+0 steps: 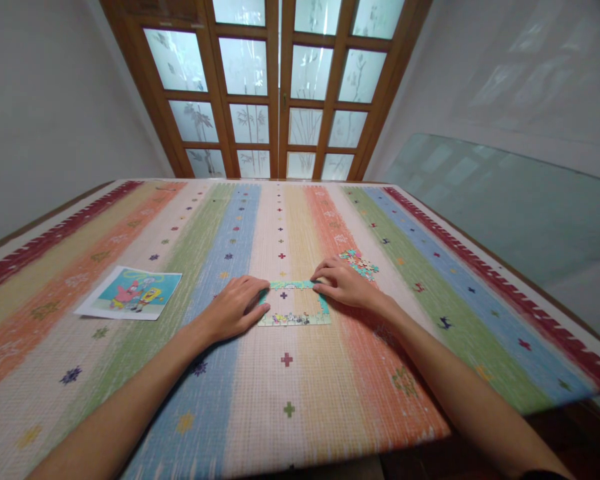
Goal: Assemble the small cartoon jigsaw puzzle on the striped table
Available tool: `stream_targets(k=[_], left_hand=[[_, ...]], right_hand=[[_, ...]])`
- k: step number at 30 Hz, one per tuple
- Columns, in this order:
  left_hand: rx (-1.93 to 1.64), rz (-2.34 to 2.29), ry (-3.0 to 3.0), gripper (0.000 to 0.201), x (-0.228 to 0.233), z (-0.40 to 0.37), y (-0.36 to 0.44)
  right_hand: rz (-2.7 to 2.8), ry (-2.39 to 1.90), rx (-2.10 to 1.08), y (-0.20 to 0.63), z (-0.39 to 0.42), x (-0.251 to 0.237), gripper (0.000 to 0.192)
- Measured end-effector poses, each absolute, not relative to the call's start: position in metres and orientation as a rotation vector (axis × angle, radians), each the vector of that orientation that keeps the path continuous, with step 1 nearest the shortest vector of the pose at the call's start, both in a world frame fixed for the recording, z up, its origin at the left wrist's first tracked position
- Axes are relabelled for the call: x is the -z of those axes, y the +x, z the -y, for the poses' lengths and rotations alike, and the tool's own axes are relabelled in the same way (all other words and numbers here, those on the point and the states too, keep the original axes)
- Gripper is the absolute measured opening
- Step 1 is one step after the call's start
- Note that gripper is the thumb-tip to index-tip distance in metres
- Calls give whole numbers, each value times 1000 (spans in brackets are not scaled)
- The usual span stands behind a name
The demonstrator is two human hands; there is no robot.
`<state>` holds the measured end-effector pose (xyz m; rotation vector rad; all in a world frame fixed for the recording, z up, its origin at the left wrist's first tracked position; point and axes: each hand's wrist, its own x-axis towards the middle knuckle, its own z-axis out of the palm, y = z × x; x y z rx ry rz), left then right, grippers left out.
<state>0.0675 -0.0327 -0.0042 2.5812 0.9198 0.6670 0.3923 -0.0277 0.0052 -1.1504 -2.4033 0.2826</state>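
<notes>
Flat on the striped tablecloth lies a rectangular border of joined jigsaw pieces [294, 320], its middle showing bare cloth. The top and right strips are turquoise; the bottom strip carries small cartoon figures. My left hand [237, 305] rests at the left side of this border, thumb and forefinger spread apart and touching its edge. At the upper right corner, my right hand [346, 283] has thumb and fingertips closed together on the jigsaw border's edge. Just beyond that hand sits a small heap of loose jigsaw pieces [364, 265], partly hidden by it.
A printed cartoon picture [139, 295] lies left of my left forearm. The striped tablecloth [287, 380] covers the wide table, whose front edge is close below. Behind stand wooden doors with frosted panes [250, 123]; a glass panel [490, 193] leans at the right.
</notes>
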Motion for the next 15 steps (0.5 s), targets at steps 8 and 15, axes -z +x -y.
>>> stream_targets(k=[8, 15], left_hand=[[-671, -914, 2598, 34, 3, 32, 66], [-627, -914, 2646, 36, 6, 30, 65]], right_hand=[[2408, -1154, -256, 396, 26, -4, 18], [2398, -1188, -247, 392, 28, -1, 15]])
